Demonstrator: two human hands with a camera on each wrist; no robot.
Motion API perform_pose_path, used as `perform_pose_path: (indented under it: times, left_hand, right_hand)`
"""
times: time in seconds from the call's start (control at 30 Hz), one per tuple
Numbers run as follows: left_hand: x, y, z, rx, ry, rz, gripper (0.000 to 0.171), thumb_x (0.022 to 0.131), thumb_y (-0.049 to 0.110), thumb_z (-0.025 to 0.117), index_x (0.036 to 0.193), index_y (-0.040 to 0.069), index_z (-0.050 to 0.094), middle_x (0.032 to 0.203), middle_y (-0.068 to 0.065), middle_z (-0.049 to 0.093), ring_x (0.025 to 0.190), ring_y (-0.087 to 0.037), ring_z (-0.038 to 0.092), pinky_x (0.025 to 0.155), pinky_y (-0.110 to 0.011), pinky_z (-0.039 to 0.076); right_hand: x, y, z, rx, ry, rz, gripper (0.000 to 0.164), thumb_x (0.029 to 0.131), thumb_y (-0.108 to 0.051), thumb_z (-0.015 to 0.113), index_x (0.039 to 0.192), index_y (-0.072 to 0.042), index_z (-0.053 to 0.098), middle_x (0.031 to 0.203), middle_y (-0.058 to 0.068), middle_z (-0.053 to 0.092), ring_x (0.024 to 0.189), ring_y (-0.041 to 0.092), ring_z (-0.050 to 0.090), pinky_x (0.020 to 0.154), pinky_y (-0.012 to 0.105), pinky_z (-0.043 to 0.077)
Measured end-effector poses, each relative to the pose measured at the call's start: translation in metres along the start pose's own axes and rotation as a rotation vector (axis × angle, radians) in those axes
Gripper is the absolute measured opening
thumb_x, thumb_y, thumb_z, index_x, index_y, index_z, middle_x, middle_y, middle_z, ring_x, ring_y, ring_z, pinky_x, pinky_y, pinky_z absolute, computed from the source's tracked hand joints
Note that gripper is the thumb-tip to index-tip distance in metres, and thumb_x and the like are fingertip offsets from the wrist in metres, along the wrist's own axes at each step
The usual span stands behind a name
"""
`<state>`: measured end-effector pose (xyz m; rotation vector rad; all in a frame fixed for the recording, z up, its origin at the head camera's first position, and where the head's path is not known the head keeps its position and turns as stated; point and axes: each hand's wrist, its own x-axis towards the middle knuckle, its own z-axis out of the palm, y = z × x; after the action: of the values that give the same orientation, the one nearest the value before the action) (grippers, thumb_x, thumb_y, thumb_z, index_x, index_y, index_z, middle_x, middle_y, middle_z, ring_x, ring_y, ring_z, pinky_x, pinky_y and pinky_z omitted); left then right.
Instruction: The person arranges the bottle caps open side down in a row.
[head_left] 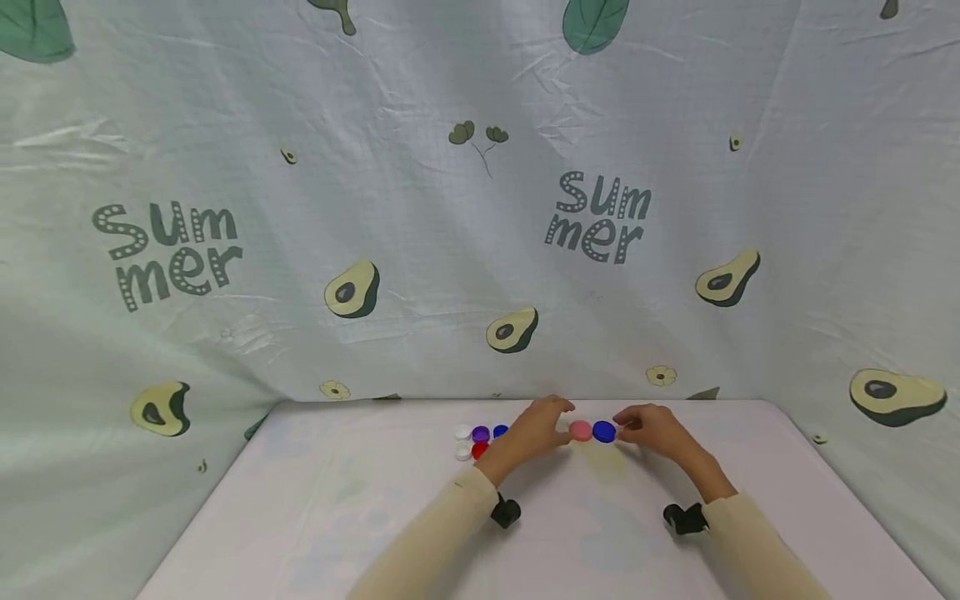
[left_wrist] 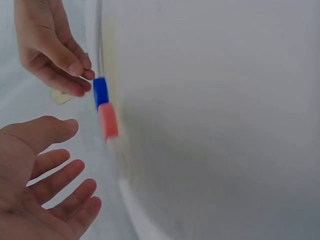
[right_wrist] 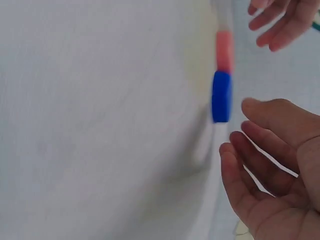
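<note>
A pink round cap [head_left: 581, 431] and a blue round cap [head_left: 604, 432] lie side by side on the table, edges together. To the left of the pink cap is my left hand [head_left: 531, 433], its fingers and thumb spread apart with nothing between them. My right hand [head_left: 660, 432] hovers just right of the blue cap, fingers loosely bent and holding nothing. In the right wrist view, a gap shows between the thumb and the blue cap [right_wrist: 222, 97]. The left wrist view shows the pink cap [left_wrist: 108, 121] beyond the left fingertips.
Left of my left wrist sits a small group of caps: white ones [head_left: 462, 451], a purple one [head_left: 481, 433], a red one [head_left: 480, 450] and another blue one [head_left: 500, 431], partly covered by the hand. A printed cloth [head_left: 420, 208] hangs behind the white table [head_left: 337, 500].
</note>
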<state>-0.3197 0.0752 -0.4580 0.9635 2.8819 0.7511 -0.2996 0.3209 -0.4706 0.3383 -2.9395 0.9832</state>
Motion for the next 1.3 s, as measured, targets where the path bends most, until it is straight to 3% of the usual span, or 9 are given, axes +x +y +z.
perform_pose_path:
  times: [0.13, 0.23, 0.43, 0.63, 0.9, 1.07, 1.3]
  left_hand:
    - [-0.024, -0.02, -0.023, 0.026, 0.031, 0.064, 0.042, 0.095, 0.017, 0.074, 0.134, 0.006, 0.063, 0.134, -0.009, 0.063, 0.127, -0.024, 0.058, 0.108, -0.036, 0.047]
    - [-0.044, -0.036, -0.04, -0.005, 0.041, 0.057, 0.04, 0.096, 0.015, 0.072, 0.134, 0.005, 0.062, 0.135, -0.011, 0.062, 0.129, -0.027, 0.056, 0.11, -0.041, 0.044]
    - [-0.083, -0.065, -0.062, -0.115, 0.063, 0.007, 0.038, 0.095, 0.008, 0.071, 0.131, -0.001, 0.062, 0.135, -0.017, 0.061, 0.121, -0.037, 0.06, 0.101, -0.051, 0.051]
    - [-0.105, -0.088, -0.07, -0.142, 0.103, 0.008, 0.035, 0.092, 0.002, 0.071, 0.125, -0.004, 0.064, 0.125, -0.018, 0.065, 0.111, -0.038, 0.064, 0.093, -0.051, 0.054]
    - [-0.119, -0.101, -0.074, -0.198, 0.125, -0.064, 0.032, 0.087, -0.002, 0.076, 0.118, -0.005, 0.067, 0.113, -0.019, 0.068, 0.1, -0.036, 0.066, 0.088, -0.049, 0.057]
    - [-0.12, -0.111, -0.073, -0.249, 0.119, -0.069, 0.031, 0.084, -0.003, 0.078, 0.114, -0.006, 0.068, 0.107, -0.019, 0.069, 0.094, -0.033, 0.068, 0.082, -0.041, 0.059]
    - [-0.116, -0.123, -0.07, -0.335, 0.119, -0.107, 0.029, 0.082, -0.004, 0.08, 0.109, -0.007, 0.068, 0.099, -0.017, 0.07, 0.088, -0.027, 0.071, 0.074, -0.031, 0.059]
  right_hand:
    - [-0.004, -0.015, 0.001, 0.065, 0.075, -0.046, 0.028, 0.093, -0.009, 0.072, 0.119, 0.003, 0.069, 0.113, 0.018, 0.072, 0.103, 0.032, 0.069, 0.088, 0.045, 0.059]
    - [-0.004, -0.031, 0.006, 0.126, 0.081, -0.108, 0.027, 0.094, -0.009, 0.072, 0.118, 0.003, 0.07, 0.113, 0.017, 0.072, 0.105, 0.032, 0.069, 0.088, 0.043, 0.059]
    - [-0.002, -0.065, 0.029, 0.147, 0.0, -0.206, 0.023, 0.094, -0.011, 0.073, 0.114, 0.0, 0.072, 0.107, 0.01, 0.073, 0.095, 0.021, 0.068, 0.085, 0.032, 0.059]
    - [0.004, -0.089, 0.049, 0.157, -0.077, -0.26, 0.024, 0.094, -0.008, 0.072, 0.117, -0.001, 0.07, 0.112, 0.012, 0.073, 0.101, 0.022, 0.069, 0.09, 0.036, 0.058]
    - [0.022, -0.12, 0.078, 0.151, -0.118, -0.335, 0.024, 0.094, -0.009, 0.074, 0.117, -0.003, 0.071, 0.111, 0.008, 0.074, 0.102, 0.021, 0.069, 0.088, 0.033, 0.059]
    - [0.034, -0.133, 0.094, 0.084, -0.143, -0.363, 0.023, 0.093, -0.009, 0.074, 0.116, -0.005, 0.074, 0.109, 0.007, 0.074, 0.099, 0.021, 0.067, 0.088, 0.037, 0.058]
    - [0.054, -0.144, 0.112, 0.018, -0.15, -0.343, 0.022, 0.091, -0.017, 0.078, 0.111, -0.008, 0.077, 0.104, 0.003, 0.075, 0.094, 0.017, 0.066, 0.083, 0.029, 0.058]
